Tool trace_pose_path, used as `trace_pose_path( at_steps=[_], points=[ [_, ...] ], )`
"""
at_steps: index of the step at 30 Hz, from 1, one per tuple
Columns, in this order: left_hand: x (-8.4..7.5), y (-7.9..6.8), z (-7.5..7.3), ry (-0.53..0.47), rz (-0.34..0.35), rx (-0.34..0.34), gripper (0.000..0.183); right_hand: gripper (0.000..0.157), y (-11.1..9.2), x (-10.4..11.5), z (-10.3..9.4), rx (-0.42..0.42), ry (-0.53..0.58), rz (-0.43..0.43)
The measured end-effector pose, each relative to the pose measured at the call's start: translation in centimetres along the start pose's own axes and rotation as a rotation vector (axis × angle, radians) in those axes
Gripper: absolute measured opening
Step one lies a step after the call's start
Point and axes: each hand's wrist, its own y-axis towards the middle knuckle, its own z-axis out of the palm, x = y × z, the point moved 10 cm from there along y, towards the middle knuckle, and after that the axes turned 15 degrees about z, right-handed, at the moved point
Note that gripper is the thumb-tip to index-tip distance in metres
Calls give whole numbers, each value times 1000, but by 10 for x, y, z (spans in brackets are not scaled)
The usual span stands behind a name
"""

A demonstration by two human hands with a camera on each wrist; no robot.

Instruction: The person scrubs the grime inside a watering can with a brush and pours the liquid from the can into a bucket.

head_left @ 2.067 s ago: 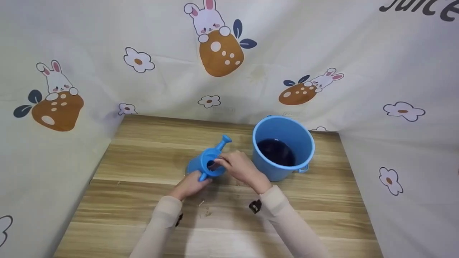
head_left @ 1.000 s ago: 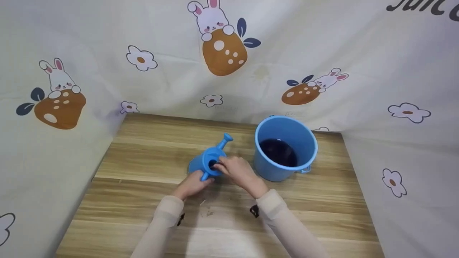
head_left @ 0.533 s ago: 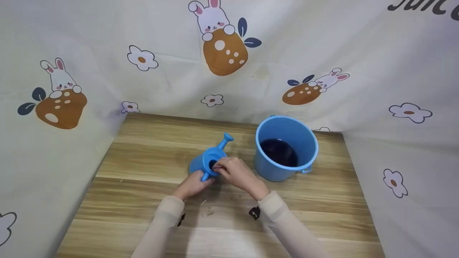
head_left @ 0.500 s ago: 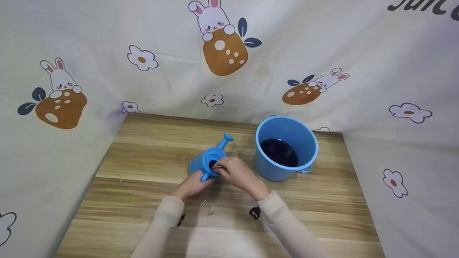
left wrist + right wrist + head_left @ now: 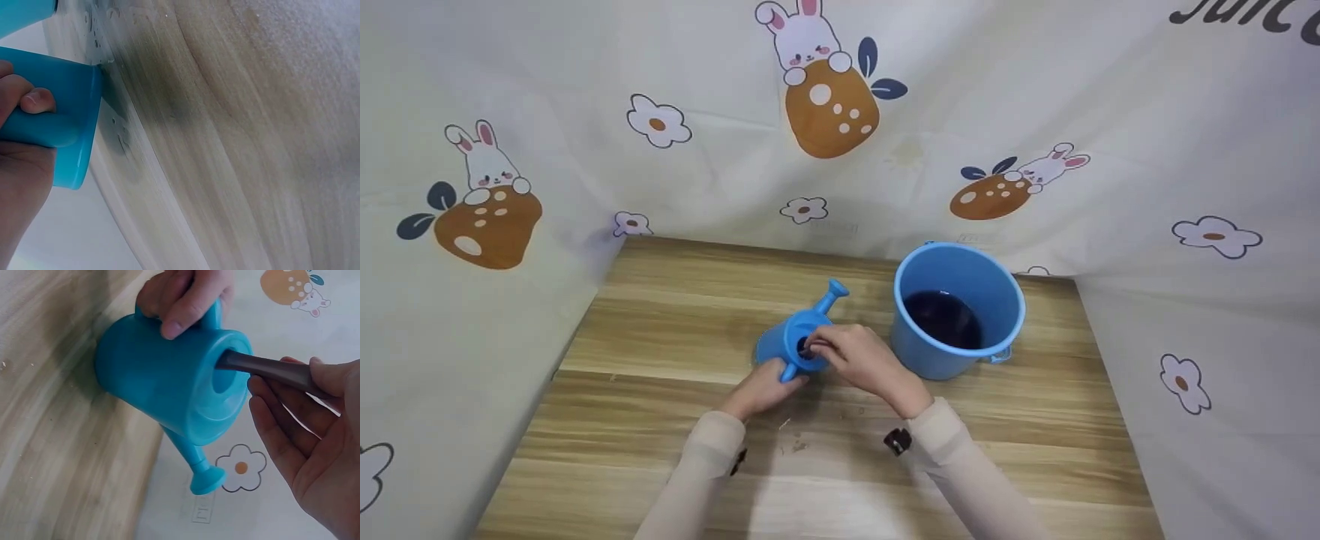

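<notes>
A small blue watering can [image 5: 771,345] stands on the table, its spout pointing away and to the right. My left hand [image 5: 760,388] grips its handle; the left wrist view shows fingers [image 5: 35,100] curled round that handle. In my right hand [image 5: 864,360], thumb and fingers pinch a smooth dark brown rod-like handle [image 5: 270,370], seen in the right wrist view. The rod reaches through the round opening in the can's top, and its far end is hidden inside, so I cannot tell what kind of tool it is.
A larger blue bucket [image 5: 913,352] with dark liquid [image 5: 943,319] in it stands close to the right of my right hand. Water drops [image 5: 119,130] dot the wood-grain table [image 5: 660,450] near the can. Printed cloth walls [image 5: 720,180] enclose the back and sides.
My right hand shifts slightly about the can's opening, with its knuckles a little higher than half a second ago. My left hand stays on the can's handle, and the bucket stays put.
</notes>
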Motion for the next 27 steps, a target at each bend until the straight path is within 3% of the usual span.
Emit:
trace_pose_path(
  at_steps=[10,17,27],
  points=[
    [-1,-2,2,-24,27,19,31,18,0,-1,3,10,35,-14],
    [-3,-3,3,19,59,21,39,19,2,-9,19,61,-11,13],
    [-2,0,10,12,64,49,33,19,4,-13,24,67,-43,10]
  ],
)
